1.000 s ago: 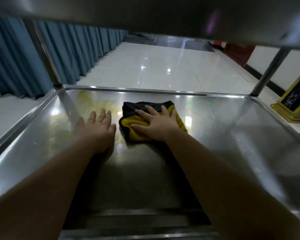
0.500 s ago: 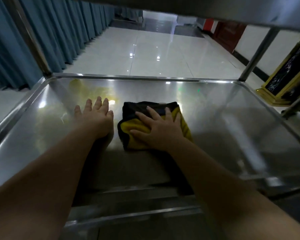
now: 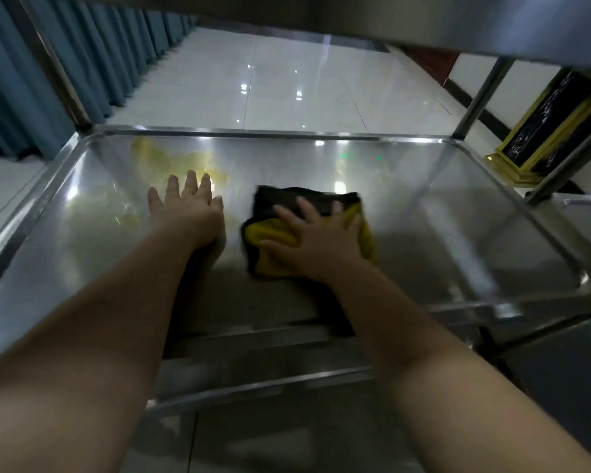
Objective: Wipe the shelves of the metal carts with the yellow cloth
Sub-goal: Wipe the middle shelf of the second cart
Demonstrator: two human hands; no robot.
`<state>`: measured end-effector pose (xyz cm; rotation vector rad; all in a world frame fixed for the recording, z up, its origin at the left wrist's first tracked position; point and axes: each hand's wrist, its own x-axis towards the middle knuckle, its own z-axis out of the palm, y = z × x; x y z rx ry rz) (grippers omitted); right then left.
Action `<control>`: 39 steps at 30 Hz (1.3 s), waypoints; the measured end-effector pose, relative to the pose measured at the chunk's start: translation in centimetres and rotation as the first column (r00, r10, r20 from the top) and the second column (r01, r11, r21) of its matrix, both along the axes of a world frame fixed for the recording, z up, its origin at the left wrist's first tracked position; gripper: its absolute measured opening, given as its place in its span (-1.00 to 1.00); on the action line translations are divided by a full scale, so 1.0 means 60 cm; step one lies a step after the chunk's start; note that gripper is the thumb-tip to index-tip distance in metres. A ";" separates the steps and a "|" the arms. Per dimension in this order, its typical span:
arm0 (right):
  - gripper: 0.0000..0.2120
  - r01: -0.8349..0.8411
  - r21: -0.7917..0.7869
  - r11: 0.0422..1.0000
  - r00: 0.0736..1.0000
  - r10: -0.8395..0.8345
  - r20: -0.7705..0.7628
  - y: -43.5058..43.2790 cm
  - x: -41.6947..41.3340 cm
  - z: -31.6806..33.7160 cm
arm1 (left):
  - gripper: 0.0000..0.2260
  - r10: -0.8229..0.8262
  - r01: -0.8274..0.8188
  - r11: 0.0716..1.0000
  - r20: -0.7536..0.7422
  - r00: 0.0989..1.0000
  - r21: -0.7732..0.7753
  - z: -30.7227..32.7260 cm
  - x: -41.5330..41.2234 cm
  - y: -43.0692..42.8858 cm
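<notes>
Right hand (image 3: 321,240) flat, grip released, pressing yellow cloth (image 3: 273,233) on shelf (image 3: 458,233); left hand (image 3: 188,209) flat, released.

— How many hands are counted?
— Two: one left hand (image 3: 188,213), one right hand (image 3: 318,244).
— And cloths?
— One yellow cloth (image 3: 270,233) is counted.
— Shelves?
— Two are seen: one lower shelf (image 3: 458,233), one upper shelf (image 3: 423,18).
— Uprights?
— Three are counted: a left post (image 3: 53,63), a right post (image 3: 481,97), an outer post (image 3: 567,165).
</notes>
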<state>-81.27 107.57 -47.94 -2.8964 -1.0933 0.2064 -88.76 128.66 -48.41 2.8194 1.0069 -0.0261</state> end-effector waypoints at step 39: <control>-0.16 -0.116 -0.007 0.993 0.987 0.115 -0.112 -0.254 0.014 0.019 | -0.50 -0.184 0.185 0.983 -0.047 0.982 0.009 0.010 -0.047 -0.125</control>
